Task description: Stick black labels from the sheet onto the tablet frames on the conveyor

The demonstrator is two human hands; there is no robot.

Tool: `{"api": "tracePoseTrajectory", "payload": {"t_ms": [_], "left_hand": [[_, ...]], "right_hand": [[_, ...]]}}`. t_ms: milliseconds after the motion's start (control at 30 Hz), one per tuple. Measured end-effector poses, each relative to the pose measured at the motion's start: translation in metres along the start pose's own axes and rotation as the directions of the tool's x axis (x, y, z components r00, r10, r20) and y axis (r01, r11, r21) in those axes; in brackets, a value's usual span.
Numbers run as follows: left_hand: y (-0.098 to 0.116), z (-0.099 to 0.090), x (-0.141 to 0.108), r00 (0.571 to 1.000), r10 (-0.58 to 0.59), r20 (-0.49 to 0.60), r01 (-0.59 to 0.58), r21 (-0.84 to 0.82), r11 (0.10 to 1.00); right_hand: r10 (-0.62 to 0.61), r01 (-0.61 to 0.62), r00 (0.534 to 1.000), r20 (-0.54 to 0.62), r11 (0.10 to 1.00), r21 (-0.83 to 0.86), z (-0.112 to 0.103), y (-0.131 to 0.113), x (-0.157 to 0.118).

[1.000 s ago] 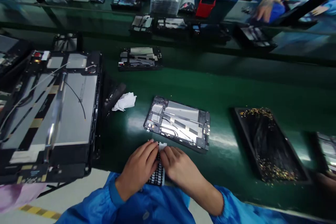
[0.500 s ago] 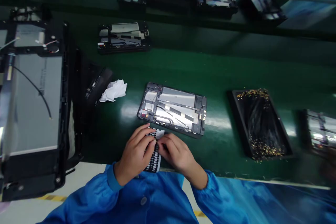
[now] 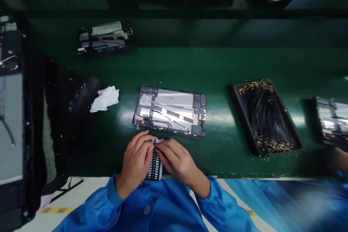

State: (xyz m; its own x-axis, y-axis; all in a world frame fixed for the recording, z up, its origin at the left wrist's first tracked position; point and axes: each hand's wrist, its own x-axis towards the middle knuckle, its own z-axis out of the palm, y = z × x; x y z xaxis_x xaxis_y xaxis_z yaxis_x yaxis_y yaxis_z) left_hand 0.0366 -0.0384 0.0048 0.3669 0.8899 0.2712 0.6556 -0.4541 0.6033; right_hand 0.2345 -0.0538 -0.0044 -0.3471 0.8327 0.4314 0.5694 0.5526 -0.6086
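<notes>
While the opened tablet lies flat on the green worktop, the sheet of black pieces sits just off its near edge. Left hand, fingers half curled, is at the sheet's left side; right hand, fingers nearly closed, is at its far end; cannot tell what either grips. Well right of tablet: black tray of gold-tipped cables; left of tablet: crumpled white paper.

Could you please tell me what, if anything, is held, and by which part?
The left hand holds the black-and-white strip near its far end; the right hand is at that end too, but what it pinches is unclear.
</notes>
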Motion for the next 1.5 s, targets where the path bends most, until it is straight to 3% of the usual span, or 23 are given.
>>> {"api": "tracePoseTrajectory", "payload": {"t_ms": [200,400,567,767,1500], "left_hand": [[0.004,-0.002,0.000,0.999,0.047,0.022,-0.048,0.067,0.997],[0.018,0.014,-0.015,0.969,0.213,0.126,-0.240,0.264,0.934],[0.032,0.032,-0.012,0.963,0.239,0.126,-0.270,0.395,0.878],[0.034,0.043,0.012,0.956,0.178,0.234,-0.248,0.320,0.914],[0.038,0.048,0.020,0.951,0.168,0.259,-0.244,0.299,0.923]], "right_hand": [[0.017,-0.017,0.997,-0.076,1.000,0.013,-0.007,0.002,-0.002],[0.086,-0.122,0.967,-0.239,0.982,-0.143,-0.043,0.023,-0.018],[0.101,-0.149,0.975,-0.199,0.958,-0.245,-0.065,0.039,-0.028],[0.083,-0.122,0.987,-0.140,0.948,-0.293,-0.068,0.040,-0.030],[0.141,-0.179,0.977,-0.162,0.951,-0.250,-0.067,0.040,-0.028]]}}
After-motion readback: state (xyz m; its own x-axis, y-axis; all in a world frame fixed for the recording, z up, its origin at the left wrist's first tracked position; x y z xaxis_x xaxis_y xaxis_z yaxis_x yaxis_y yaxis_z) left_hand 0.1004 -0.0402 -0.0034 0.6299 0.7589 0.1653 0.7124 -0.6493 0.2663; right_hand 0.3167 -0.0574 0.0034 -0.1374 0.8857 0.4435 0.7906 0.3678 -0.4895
